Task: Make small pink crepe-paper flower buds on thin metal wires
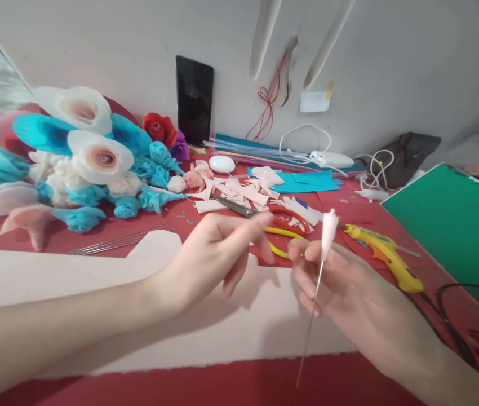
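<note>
Between the thumb and fingers of my right hand [341, 282] is a thin wire stem [312, 316]. A pale paper flower bud [328, 234] is wrapped round its upper end, and the bare wire slants down to the left. My left hand [226, 248] hovers just left of it, fingers loosely curled and apart, apparently holding nothing. Below both hands lies a long sheet of pale pink crepe paper [205, 332]. Scissors [285, 220] with red and yellow handles lie just behind my hands.
Finished paper flowers [103, 159] in white, blue and red are heaped at left. Thin wires [115, 239] lie before them. Pink paper scraps [239, 192] cover the middle. A yellow glue gun [385, 254] and a green board [455, 225] are at right. A phone [194, 101] leans on the wall.
</note>
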Motion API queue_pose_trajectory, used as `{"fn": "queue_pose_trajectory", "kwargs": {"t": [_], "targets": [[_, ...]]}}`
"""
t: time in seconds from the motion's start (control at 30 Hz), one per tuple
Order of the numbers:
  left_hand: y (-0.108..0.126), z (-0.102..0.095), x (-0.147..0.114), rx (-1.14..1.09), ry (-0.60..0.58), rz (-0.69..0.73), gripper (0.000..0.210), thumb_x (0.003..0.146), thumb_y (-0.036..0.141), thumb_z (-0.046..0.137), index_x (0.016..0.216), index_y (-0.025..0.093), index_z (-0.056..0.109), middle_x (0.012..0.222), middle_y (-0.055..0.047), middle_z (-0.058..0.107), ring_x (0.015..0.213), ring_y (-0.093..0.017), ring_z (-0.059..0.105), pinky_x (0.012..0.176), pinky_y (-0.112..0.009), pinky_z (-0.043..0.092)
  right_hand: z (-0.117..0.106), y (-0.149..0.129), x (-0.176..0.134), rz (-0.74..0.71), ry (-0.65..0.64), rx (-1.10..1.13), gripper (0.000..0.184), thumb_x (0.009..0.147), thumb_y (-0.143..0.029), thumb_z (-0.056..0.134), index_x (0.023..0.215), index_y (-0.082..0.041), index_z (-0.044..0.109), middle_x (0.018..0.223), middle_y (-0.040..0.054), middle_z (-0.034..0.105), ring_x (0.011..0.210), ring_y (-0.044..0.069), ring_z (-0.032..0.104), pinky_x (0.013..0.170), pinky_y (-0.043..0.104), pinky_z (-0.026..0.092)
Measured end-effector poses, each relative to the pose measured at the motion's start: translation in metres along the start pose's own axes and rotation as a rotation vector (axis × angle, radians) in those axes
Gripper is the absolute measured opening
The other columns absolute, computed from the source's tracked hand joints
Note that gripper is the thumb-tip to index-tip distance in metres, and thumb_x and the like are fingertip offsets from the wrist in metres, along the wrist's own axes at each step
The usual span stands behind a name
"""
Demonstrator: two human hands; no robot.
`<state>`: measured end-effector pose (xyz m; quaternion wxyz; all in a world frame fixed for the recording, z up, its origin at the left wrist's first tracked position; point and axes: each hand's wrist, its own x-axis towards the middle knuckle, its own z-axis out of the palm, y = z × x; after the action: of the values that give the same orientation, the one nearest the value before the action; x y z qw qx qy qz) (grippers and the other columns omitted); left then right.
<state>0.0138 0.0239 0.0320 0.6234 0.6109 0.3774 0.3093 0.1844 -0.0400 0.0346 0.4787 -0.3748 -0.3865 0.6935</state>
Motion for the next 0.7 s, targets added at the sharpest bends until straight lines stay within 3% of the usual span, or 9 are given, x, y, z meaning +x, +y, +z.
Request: {"fn": "queue_pose_trajectory", "kwargs": {"t": [0.07,0.23,0.37,0.53,0.7], "targets": [[0.002,0.001,-0.002,0.002,-0.010,-0.005,0.047,0.088,0.037,0.038,0.054,0.014,0.062,0.036,0.004,0.043,0.037,-0.005,0.037,0.042,-0.015,0.033,0.000,0.000,0.001,0.000,0.020,-0.023,0.019,0.087,-0.032,0.052,0.085,-0.023,0.068,0.092,0.0008,0.054,0.063,0.005,0.049,0.056,0.016,0.045],[0.002,0.009,-0.009,0.021,-0.027,-0.053,0.015,0.075,0.035,0.062,0.070,0.025,0.072,0.051,0.005,0.053,0.052,-0.006,0.042,0.046,-0.013,0.031,-0.002,0.006,0.001,-0.005,0.125,-0.110,0.014,0.078,-0.040,0.063,0.085,-0.030,0.071,0.085,0.0000,0.055,0.068,0.008,0.045,0.061,0.018,0.043],[-0.001,0.014,-0.016,-0.037,-0.055,-0.137,0.016,0.066,0.044,0.068,0.076,0.033,0.074,0.058,0.005,0.060,0.054,-0.007,0.042,0.049,-0.015,0.032,-0.002,0.012,-0.001,-0.006,0.130,-0.171,0.012,0.078,-0.040,0.064,0.087,-0.037,0.071,0.086,-0.0011,0.057,0.071,0.010,0.045,0.073,0.024,0.042],[-0.004,0.014,-0.016,-0.064,-0.031,-0.164,0.020,0.061,0.048,0.071,0.070,0.031,0.074,0.048,0.005,0.049,0.050,-0.007,0.036,0.046,-0.016,0.027,-0.001,0.015,-0.002,-0.030,0.032,-0.195,0.013,0.082,-0.040,0.059,0.091,-0.042,0.069,0.096,-0.0023,0.059,0.091,0.013,0.049,0.087,0.028,0.038],[-0.006,0.015,-0.015,-0.109,-0.062,-0.186,0.022,0.065,0.047,0.069,0.064,0.025,0.072,0.052,0.005,0.046,0.054,-0.008,0.035,0.048,-0.017,0.028,-0.004,0.016,-0.005,-0.096,0.023,-0.315,0.016,0.086,-0.038,0.055,0.096,-0.042,0.067,0.100,-0.0044,0.055,0.109,0.012,0.039,0.098,0.025,0.031]]}}
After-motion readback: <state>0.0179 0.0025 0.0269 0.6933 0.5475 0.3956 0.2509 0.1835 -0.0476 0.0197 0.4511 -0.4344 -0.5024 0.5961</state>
